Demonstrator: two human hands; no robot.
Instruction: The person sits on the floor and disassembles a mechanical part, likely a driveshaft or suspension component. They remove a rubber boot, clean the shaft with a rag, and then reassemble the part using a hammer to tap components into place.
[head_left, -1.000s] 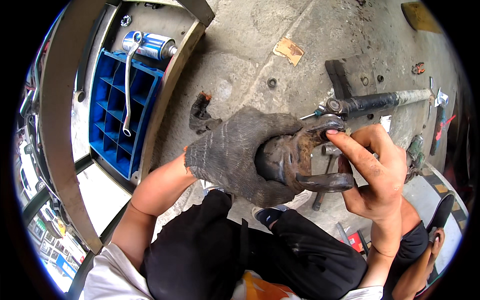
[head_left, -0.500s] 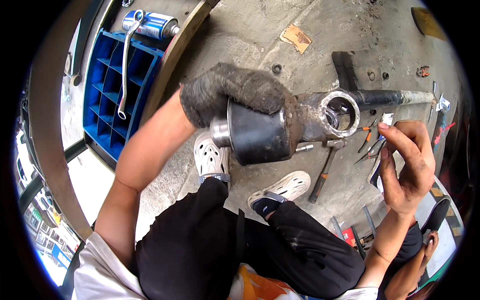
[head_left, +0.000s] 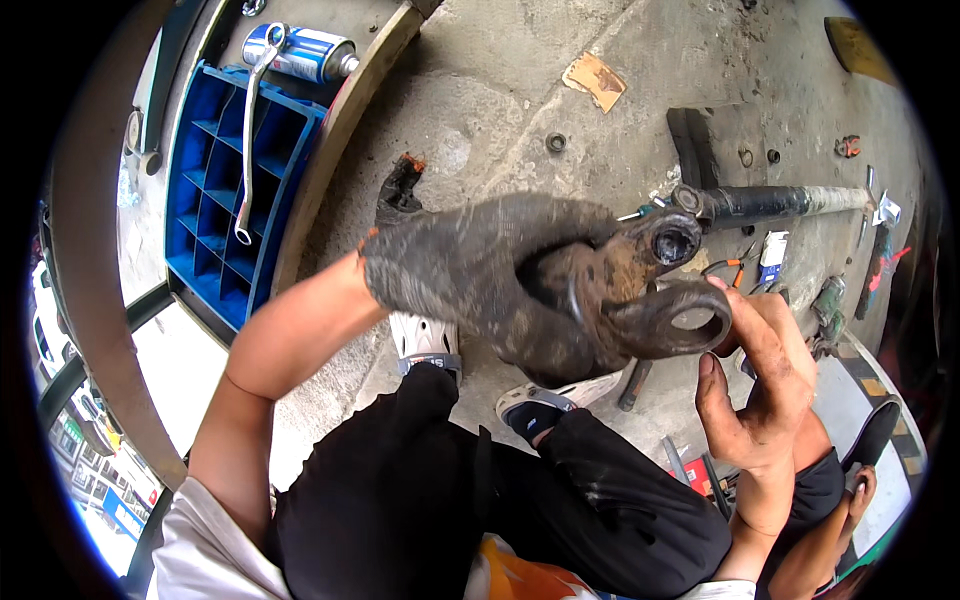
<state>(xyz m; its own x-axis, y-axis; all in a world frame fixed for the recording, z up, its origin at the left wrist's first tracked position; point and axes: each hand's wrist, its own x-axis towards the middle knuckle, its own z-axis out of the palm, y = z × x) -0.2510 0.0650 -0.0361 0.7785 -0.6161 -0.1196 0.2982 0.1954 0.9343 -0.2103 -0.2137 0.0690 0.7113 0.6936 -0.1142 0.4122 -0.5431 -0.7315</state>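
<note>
My left hand [head_left: 480, 275], in a dark, grimy work glove, is wrapped round the body of a driveshaft yoke [head_left: 590, 285]. The yoke's two ears point right. Its upper ear has a dark, greasy bore, while floor shows through the hole of the lower ear. Bare and soiled, my right hand [head_left: 765, 385] is beside the lower ear, forefinger and thumb apart. The forefinger's tip is at the ear's rim; whether it touches I cannot tell. My glove hides most of the yoke's body.
A blue compartment tray [head_left: 235, 180] at left bears a long ring wrench [head_left: 250, 150] beside a spray can [head_left: 300, 52]. On the floor lie a dark glove [head_left: 400, 190], a long shaft [head_left: 770, 203], orange-handled pliers [head_left: 740, 270] and cardboard [head_left: 595, 80]. Another person's hand [head_left: 860, 490] shows at lower right.
The yoke has been turned in my left hand, so its two ears now show and its smooth black body is covered. My right hand has moved left, close to the lower ear.
</note>
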